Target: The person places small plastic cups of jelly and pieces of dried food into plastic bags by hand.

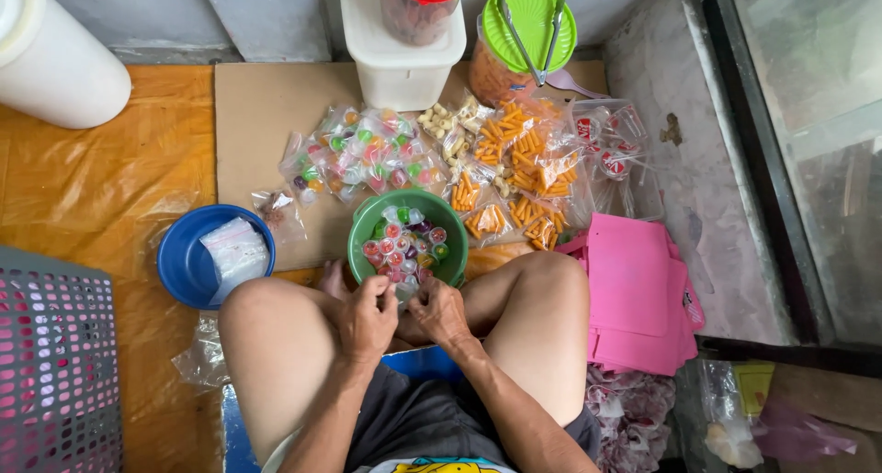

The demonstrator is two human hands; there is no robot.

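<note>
Bagging step here: both hands, left hand [366, 319] and right hand [439, 313], pinch a small clear bag [406, 292] just beside the green bowl [367, 227] of jelly cups [402, 245], at the cardboard's [257, 115] near edge. Next move probably needs a steady grip to close it.

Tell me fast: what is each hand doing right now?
Left hand: fingers curled shut on a small clear bag, by the green bowl.
Right hand: also pinched shut on that bag.
</note>
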